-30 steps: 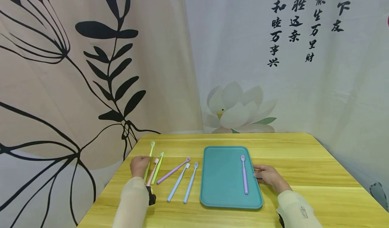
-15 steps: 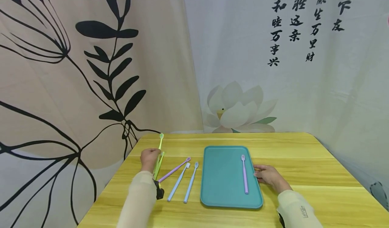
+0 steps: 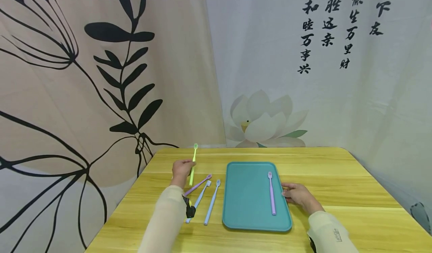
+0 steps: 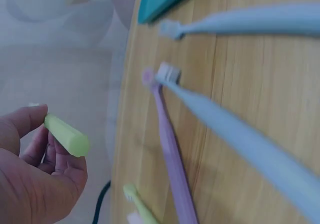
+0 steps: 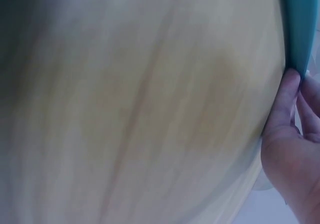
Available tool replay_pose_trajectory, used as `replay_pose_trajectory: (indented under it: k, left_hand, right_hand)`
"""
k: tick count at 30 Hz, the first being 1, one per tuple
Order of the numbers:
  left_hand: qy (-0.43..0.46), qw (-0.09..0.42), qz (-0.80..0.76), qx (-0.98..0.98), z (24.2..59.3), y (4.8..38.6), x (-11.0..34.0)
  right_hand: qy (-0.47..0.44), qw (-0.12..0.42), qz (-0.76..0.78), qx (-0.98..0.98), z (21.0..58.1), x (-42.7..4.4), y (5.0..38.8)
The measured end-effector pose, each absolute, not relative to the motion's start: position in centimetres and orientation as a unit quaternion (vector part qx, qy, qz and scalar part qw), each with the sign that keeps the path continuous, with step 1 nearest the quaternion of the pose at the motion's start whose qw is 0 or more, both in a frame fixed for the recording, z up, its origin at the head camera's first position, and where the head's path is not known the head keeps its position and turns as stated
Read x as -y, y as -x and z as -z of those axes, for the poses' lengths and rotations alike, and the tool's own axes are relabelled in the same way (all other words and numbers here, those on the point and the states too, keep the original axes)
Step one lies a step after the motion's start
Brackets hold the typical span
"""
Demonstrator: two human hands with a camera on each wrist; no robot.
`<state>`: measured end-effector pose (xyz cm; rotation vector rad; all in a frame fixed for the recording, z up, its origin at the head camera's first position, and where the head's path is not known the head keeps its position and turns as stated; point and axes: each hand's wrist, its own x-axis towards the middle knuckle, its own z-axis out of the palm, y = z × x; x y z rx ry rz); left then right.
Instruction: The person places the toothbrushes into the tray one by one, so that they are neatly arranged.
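Note:
Pinched between thumb and fingers, a green toothbrush (image 3: 192,175) is held head up in my left hand (image 3: 181,171); its handle end (image 4: 77,143) points toward the left wrist camera. Beside that hand lie a purple toothbrush (image 3: 199,184) and two blue ones (image 3: 212,202). My right hand (image 3: 301,197) grips the right rim of the teal tray (image 3: 248,196), thumb and fingers at its edge (image 5: 300,28). Inside the tray, on its right side, is another purple toothbrush (image 3: 272,196).
Another green toothbrush (image 4: 141,204) lies on the wooden table (image 3: 324,170), with a pale pink brush head (image 4: 134,217) beside it at the left wrist view's lower edge. A patterned cloth (image 3: 189,77) hangs behind the table.
My left hand has moved right with the green toothbrush, lifting it away from the others at the left. My right hand and the tray have stayed in place.

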<state>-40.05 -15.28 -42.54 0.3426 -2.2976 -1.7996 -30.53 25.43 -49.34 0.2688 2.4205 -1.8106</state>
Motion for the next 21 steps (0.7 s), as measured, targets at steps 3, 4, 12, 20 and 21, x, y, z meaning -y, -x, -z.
replay_pose_trajectory:
  k: [3, 4, 12, 20, 21]
  left_hand:
    - [-0.110, 0.094, 0.626, 0.766, 42.6, 40.1, 14.2]
    - [-0.107, 0.092, 0.633, 0.761, 42.7, 40.1, 13.8]
    - [-0.092, 0.068, 0.662, 0.741, 42.5, 39.5, 11.1]
    - [-0.077, 0.044, 0.678, 0.730, 42.2, 38.8, 9.0]
    - [-0.073, 0.045, 0.678, 0.730, 42.3, 38.8, 8.7]
  right_hand:
    - [-0.087, 0.053, 0.596, -0.796, 49.4, -25.4, 30.6]
    - [-0.087, 0.053, 0.597, -0.796, 49.4, -25.4, 30.6]
    - [-0.090, 0.057, 0.597, -0.795, 49.5, -25.4, 30.6]
    - [-0.091, 0.056, 0.600, -0.793, 49.4, -25.3, 30.5]
    - [-0.090, 0.056, 0.599, -0.794, 49.5, -25.3, 30.5]
